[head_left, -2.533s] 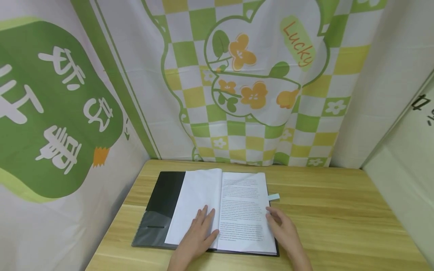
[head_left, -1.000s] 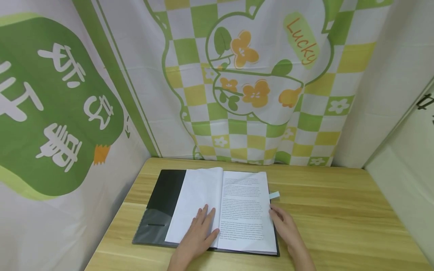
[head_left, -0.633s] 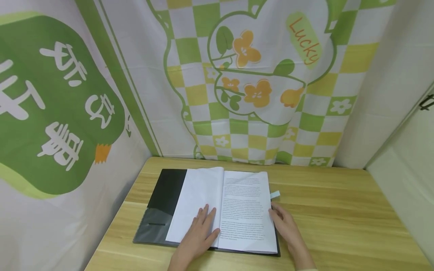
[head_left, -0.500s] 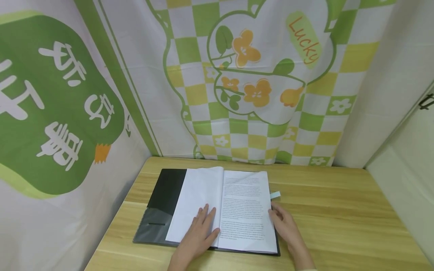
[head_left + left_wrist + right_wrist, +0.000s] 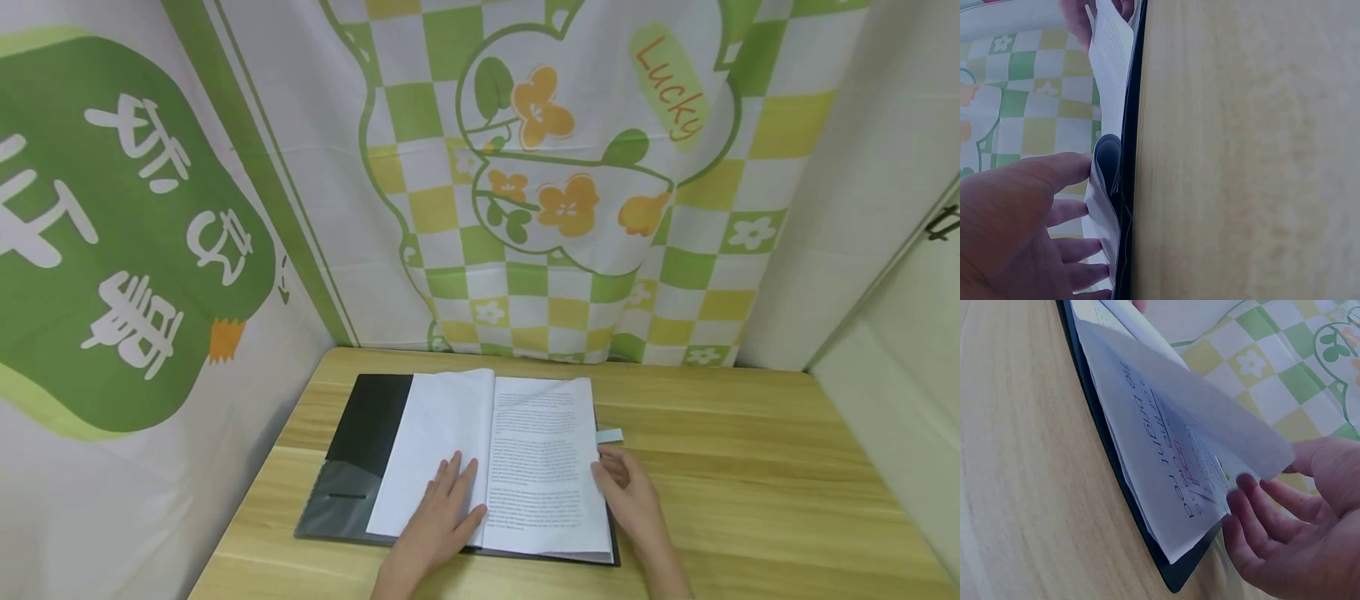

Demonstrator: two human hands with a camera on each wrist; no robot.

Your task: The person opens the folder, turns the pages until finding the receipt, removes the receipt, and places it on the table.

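Observation:
A black folder [image 5: 371, 421] lies spread on the table, holding a stack of sheets. The left side shows a blank white page [image 5: 442, 417], the right side a printed page [image 5: 534, 467]. My left hand [image 5: 435, 521] rests on the blank page with fingers extended, its thumb near the fold. At the right edge, my right hand [image 5: 630, 496] pinches the printed page's edge between thumb and fingers. In the right wrist view that page [image 5: 1210, 406] is raised, baring a sheet with larger handwriting-like text and red marks [image 5: 1154, 450] beneath. A pale blue tab [image 5: 610, 435] sticks out beyond the right edge.
The folder sits on a wood-grain table [image 5: 750, 467], its bare surface extending to the right. A clear pocket flap [image 5: 341, 500] covers the folder's lower left. Patterned green and white cloth [image 5: 525, 283] hangs behind the table, and cloth walls [image 5: 247, 375] stand at both sides.
My right hand has shifted slightly along the right edge, and its fingers have curled more. The printed page's lower edge has lifted a little, and the tab has turned slightly. My left hand stays put.

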